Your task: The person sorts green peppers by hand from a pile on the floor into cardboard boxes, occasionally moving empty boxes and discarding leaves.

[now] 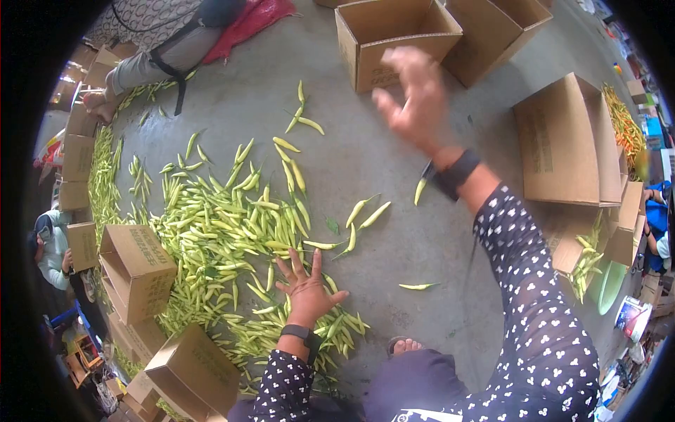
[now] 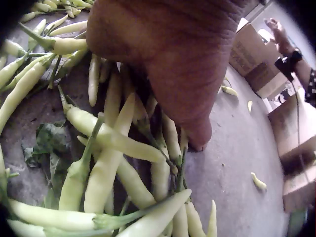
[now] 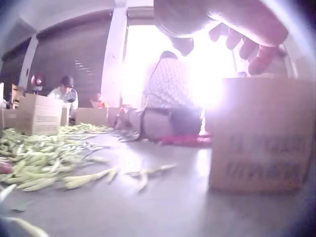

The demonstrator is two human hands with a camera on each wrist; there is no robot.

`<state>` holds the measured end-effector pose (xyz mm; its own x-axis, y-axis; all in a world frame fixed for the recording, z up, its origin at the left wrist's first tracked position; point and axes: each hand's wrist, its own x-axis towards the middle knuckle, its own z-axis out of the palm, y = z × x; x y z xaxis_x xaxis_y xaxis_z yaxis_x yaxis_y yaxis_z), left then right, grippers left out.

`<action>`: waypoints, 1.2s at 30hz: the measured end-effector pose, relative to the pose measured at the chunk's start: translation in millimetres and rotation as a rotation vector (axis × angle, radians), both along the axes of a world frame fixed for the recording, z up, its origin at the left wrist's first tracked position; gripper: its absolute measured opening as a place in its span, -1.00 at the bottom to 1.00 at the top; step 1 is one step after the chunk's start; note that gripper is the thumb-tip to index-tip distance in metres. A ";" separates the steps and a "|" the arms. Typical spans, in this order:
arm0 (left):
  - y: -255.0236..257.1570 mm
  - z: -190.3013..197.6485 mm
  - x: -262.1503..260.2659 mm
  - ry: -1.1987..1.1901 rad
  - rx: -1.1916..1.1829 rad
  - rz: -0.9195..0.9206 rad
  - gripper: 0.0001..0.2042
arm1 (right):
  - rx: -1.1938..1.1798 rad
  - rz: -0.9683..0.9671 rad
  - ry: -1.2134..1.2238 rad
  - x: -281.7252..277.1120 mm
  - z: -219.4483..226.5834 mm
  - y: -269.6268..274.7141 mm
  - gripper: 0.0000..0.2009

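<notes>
Pale green chili peppers (image 1: 218, 218) lie in a broad heap on the grey floor. My left hand (image 1: 308, 292) rests on the near right side of this heap with its fingers spread. In the left wrist view the hand (image 2: 163, 59) covers part of the peppers (image 2: 103, 173) beneath it. Blurred and raised, my right hand (image 1: 415, 98) appears over the front of a cardboard box (image 1: 401, 60), its fingers apart and nothing between them. The right wrist view has the fingers (image 3: 261, 29) above the box's top edge (image 3: 266, 128).
More cardboard boxes stand at the right (image 1: 562, 148) and left (image 1: 137, 271). A few loose peppers (image 1: 365, 214) are scattered mid-floor. Another person (image 1: 155, 42) sits at the far left beside a red sack (image 1: 253, 21). A further person (image 1: 53, 246) is at the left edge.
</notes>
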<state>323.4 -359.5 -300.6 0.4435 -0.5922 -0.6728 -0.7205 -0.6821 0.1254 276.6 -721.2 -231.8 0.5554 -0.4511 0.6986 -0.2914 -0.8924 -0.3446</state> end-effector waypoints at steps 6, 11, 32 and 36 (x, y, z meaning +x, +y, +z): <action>3.9 0.4 0.6 -0.001 -0.066 0.000 0.17 | 0.186 -0.178 0.394 68.7 48.2 -32.3 -0.35; 2.5 7.7 0.3 0.006 -0.075 0.012 0.16 | 0.264 -0.224 0.533 32.0 32.2 -39.7 -0.75; 136.5 31.2 58.5 -0.029 -0.082 0.033 -0.18 | -0.034 -0.294 0.800 -213.8 50.2 73.3 -0.86; 188.5 6.8 50.0 -0.102 -0.038 0.194 -0.23 | -0.054 -0.283 0.892 -200.8 27.3 90.8 -0.84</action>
